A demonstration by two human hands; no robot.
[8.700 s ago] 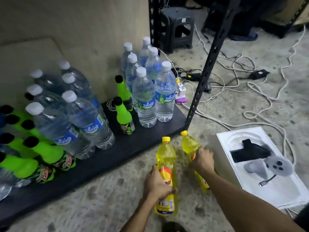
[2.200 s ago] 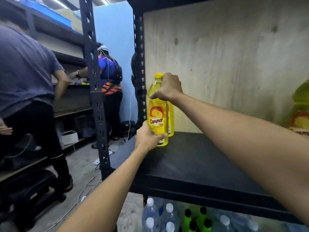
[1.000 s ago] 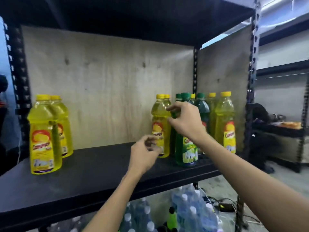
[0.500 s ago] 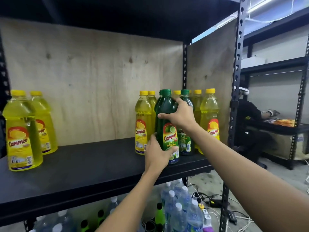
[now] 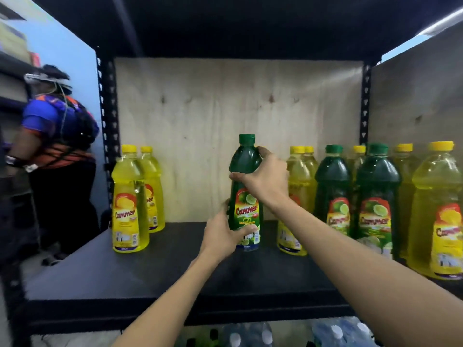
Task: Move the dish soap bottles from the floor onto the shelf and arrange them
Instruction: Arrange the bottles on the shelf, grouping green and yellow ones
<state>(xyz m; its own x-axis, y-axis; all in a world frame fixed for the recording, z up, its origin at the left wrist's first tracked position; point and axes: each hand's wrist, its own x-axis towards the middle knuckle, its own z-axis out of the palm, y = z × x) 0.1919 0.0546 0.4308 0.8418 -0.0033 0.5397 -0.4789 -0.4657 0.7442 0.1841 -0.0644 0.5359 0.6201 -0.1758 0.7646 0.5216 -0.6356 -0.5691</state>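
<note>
arranging step: left hand (image 5: 223, 236) and right hand (image 5: 265, 181) grip dark green plastic soap bottle (image 5: 244, 159) at mid black shelf (image 5: 150, 271); next likely needs row alignment

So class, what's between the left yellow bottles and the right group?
Head view: only the green lime bottle, held by left hand and right hand.

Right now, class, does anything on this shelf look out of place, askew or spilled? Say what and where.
Only the green bottle, gripped mid-shelf by the left hand and right hand, stands apart from the yellow pair at left and the mixed group at right. Nothing looks spilled or tipped.
</note>
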